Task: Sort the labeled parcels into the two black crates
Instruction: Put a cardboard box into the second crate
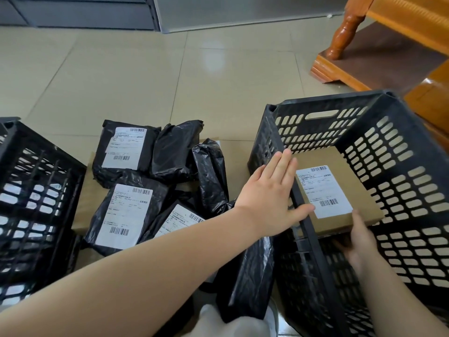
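A flat brown cardboard parcel (340, 190) with a white label lies tilted inside the right black crate (401, 152). My right hand (359, 239) grips its near edge from below, inside the crate. My left hand (274, 193) is spread flat over the crate's left rim, thumb touching the parcel's left edge. On the floor between the crates lies a heap of black plastic parcels (126, 152), several showing white labels, with another black parcel (250, 276) near my knee. The left black crate (36, 195) stands at the left edge and holds labeled parcels seen through its slots.
Brown cardboard (82, 190) lies under the heap of parcels. Wooden furniture with a turned leg (342, 37) stands at the back right, close behind the right crate. Grey cabinets (85, 13) line the far wall. Beige floor tiles (170, 81) stretch beyond the parcels.
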### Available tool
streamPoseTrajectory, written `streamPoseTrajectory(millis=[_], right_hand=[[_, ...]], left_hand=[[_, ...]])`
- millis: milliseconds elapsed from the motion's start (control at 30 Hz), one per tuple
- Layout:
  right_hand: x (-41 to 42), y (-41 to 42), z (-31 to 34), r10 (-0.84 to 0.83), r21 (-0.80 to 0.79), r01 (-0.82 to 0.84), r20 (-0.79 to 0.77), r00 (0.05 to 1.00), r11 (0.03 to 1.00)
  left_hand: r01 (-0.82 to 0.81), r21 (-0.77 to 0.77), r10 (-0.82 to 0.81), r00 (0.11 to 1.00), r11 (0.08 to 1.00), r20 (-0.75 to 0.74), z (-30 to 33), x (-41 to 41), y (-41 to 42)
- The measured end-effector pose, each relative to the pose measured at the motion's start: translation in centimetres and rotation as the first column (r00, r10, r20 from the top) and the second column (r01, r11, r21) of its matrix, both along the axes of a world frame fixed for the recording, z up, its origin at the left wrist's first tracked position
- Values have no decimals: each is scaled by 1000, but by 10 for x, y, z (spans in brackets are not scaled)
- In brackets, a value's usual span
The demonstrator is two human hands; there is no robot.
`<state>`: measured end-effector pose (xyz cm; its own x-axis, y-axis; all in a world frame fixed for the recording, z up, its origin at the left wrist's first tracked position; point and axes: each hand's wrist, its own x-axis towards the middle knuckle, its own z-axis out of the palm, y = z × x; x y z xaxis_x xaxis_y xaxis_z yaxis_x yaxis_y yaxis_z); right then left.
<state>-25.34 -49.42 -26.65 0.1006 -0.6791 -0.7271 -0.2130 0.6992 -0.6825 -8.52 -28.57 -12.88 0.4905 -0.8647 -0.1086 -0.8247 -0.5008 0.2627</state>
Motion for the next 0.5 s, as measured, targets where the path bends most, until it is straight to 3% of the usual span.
streamPoseTrajectory(millis=[167,500], right_hand=[[13,8,-8,131,23,-134,114,985,991],[13,9,-30,205,7,-206,48,978,979]], left_hand=[[-5,-6,5,1000,1000,0,-1,0,0],[-10,-20,10,1000,1000,-3,-3,-1,-1]])
